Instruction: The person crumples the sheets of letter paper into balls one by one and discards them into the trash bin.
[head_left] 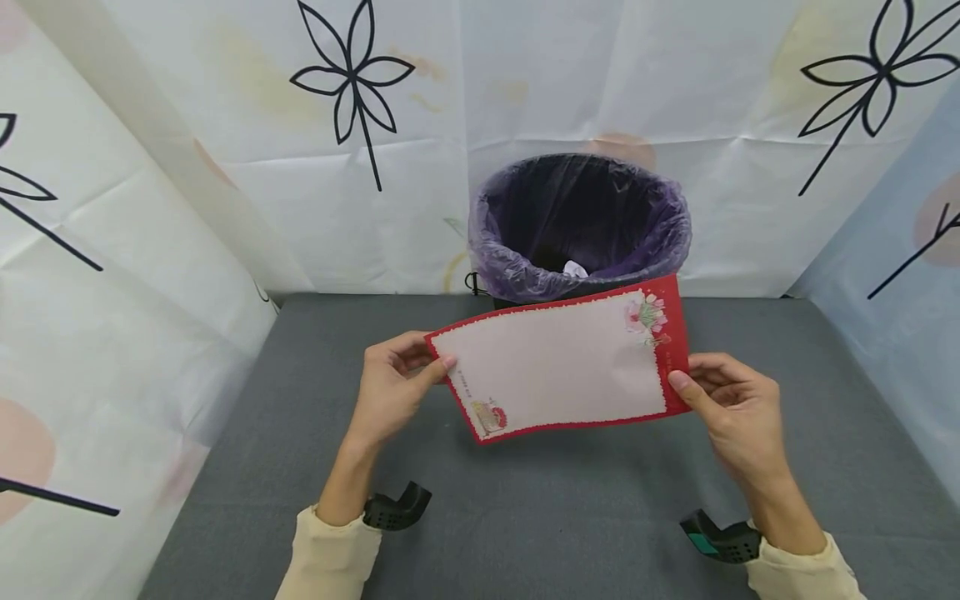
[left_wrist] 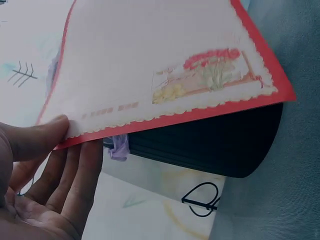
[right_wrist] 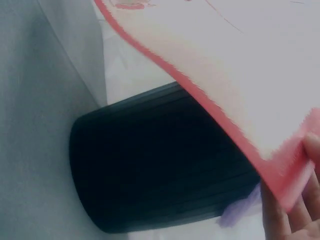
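Both hands hold up a sheet of paper (head_left: 555,367) with a red border, a pale blank middle and printed flowers in two corners. My left hand (head_left: 393,387) pinches its left edge near the upper corner, thumb on the front and fingers behind. At the opposite end my right hand (head_left: 738,408) pinches the red right edge near the lower corner. The sheet tilts up to the right and bends slightly. In the left wrist view the paper (left_wrist: 150,60) shows a small printed picture by its border. Its underside faces the bin.
Behind the paper stands a black bin (right_wrist: 160,160) lined with a purple plastic bag (head_left: 498,225); a crumpled white scrap (head_left: 575,269) lies inside. The grey tabletop (head_left: 562,517) reaches back to white cloth walls (head_left: 225,100) with printed black flowers.
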